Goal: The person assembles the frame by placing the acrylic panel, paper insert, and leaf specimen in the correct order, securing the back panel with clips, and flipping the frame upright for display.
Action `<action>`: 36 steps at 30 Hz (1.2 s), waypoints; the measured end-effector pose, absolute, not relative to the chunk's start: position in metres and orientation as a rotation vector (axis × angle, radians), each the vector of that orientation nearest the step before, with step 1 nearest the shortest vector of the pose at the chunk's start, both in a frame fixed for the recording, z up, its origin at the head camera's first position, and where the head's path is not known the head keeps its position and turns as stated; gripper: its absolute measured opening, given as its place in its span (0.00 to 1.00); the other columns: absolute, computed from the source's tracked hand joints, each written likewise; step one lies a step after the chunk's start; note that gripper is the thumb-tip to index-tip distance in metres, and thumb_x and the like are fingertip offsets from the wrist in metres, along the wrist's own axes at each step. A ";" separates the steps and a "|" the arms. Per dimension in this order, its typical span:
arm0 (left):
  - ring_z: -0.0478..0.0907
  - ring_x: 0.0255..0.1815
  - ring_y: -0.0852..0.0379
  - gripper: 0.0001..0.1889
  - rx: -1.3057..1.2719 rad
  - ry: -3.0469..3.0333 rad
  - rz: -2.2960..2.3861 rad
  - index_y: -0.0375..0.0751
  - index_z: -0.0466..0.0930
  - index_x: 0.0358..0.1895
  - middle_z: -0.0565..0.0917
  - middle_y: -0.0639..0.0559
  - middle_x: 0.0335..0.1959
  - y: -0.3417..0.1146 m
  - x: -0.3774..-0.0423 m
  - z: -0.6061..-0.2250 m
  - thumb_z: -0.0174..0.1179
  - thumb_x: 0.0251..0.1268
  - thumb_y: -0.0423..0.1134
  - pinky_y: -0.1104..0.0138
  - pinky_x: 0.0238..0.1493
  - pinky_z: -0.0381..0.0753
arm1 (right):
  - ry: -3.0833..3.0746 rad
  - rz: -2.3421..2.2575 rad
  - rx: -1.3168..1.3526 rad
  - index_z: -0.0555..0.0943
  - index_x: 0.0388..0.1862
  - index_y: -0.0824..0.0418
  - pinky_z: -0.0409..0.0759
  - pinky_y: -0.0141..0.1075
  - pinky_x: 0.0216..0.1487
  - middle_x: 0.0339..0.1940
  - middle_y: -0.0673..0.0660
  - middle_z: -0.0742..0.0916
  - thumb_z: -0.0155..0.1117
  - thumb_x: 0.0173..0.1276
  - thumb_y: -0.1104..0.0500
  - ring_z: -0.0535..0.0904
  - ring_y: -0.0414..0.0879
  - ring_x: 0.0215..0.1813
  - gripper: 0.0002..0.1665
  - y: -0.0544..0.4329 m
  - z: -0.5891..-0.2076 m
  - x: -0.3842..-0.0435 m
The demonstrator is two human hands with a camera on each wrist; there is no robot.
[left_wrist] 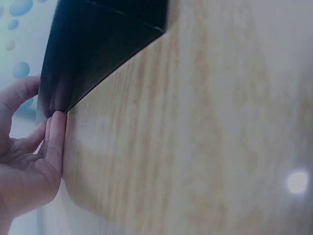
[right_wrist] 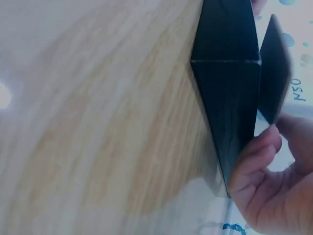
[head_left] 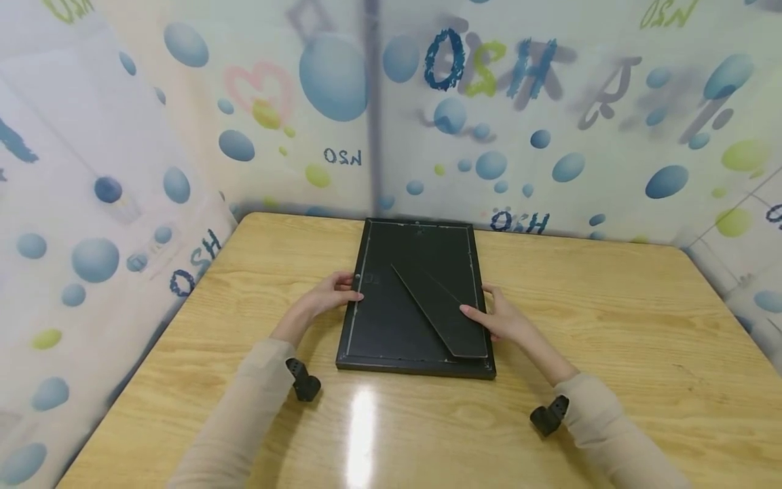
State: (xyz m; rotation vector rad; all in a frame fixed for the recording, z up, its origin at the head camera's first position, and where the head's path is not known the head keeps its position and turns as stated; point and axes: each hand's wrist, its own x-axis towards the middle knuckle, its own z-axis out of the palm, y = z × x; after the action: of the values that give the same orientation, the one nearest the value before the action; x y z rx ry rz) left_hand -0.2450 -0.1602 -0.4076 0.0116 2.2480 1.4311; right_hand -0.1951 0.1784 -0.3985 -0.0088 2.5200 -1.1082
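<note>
A black picture frame (head_left: 391, 326) lies back side up on the wooden table, its short end toward me. Its easel stand (head_left: 442, 312) slants across the backing, with the wide end by the near right corner; the right wrist view shows this stand (right_wrist: 275, 73) lifted off the back. My left hand (head_left: 326, 295) grips the frame's left side, thumb over the top edge and fingers against the side (left_wrist: 56, 137). On the right side, my right hand (head_left: 501, 318) holds the frame, its thumb on the stand and its other fingers (right_wrist: 257, 159) along the side wall. The frame's front is hidden.
The wooden table (head_left: 611, 326) reaches out on both sides of the frame. Behind it hangs a wall covering (head_left: 275, 170) printed with bubbles and letters, close to the frame's far end. A small black camera (head_left: 303, 382) sits at the left cuff, another (head_left: 550, 415) at the right.
</note>
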 end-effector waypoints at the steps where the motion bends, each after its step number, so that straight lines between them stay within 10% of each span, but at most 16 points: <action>1: 0.59 0.65 0.42 0.36 0.005 2.250 1.433 0.33 0.50 0.69 0.58 0.35 0.66 -0.160 -0.245 -0.408 0.57 0.60 0.38 0.55 0.64 0.67 | 2.488 -1.132 0.001 0.42 0.72 0.62 0.67 0.30 0.18 0.16 0.54 0.74 0.52 0.63 0.35 0.65 0.41 0.13 0.52 0.179 -0.397 -0.195; 8: 0.60 0.65 0.42 0.37 -0.023 2.241 1.472 0.33 0.51 0.69 0.59 0.35 0.66 -0.159 -0.246 -0.410 0.58 0.59 0.37 0.56 0.64 0.67 | 2.372 -1.226 -0.066 0.42 0.72 0.66 0.73 0.29 0.17 0.13 0.51 0.73 0.35 0.73 0.40 0.71 0.39 0.14 0.42 0.187 -0.390 -0.196; 18: 0.60 0.65 0.43 0.35 -0.063 2.251 1.498 0.33 0.52 0.69 0.60 0.35 0.65 -0.161 -0.239 -0.412 0.57 0.60 0.36 0.56 0.64 0.68 | 2.272 -1.246 -0.026 0.51 0.68 0.72 0.82 0.33 0.38 0.45 0.65 0.79 0.52 0.69 0.58 0.78 0.39 0.36 0.36 0.195 -0.398 -0.207; 36: 0.69 0.59 0.40 0.43 -0.002 2.596 1.071 0.25 0.55 0.65 0.68 0.30 0.59 -0.132 -0.196 -0.389 0.64 0.54 0.50 0.53 0.59 0.72 | 2.208 -1.348 0.070 0.51 0.68 0.71 0.83 0.32 0.38 0.44 0.63 0.73 0.54 0.68 0.61 0.76 0.41 0.36 0.36 0.195 -0.396 -0.212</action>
State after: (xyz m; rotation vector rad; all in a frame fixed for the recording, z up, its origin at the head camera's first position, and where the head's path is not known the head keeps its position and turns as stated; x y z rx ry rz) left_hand -0.1958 -0.1323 -0.3888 -0.0018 2.5963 1.0707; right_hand -0.2117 0.1950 -0.3965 0.0698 2.2082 -1.3476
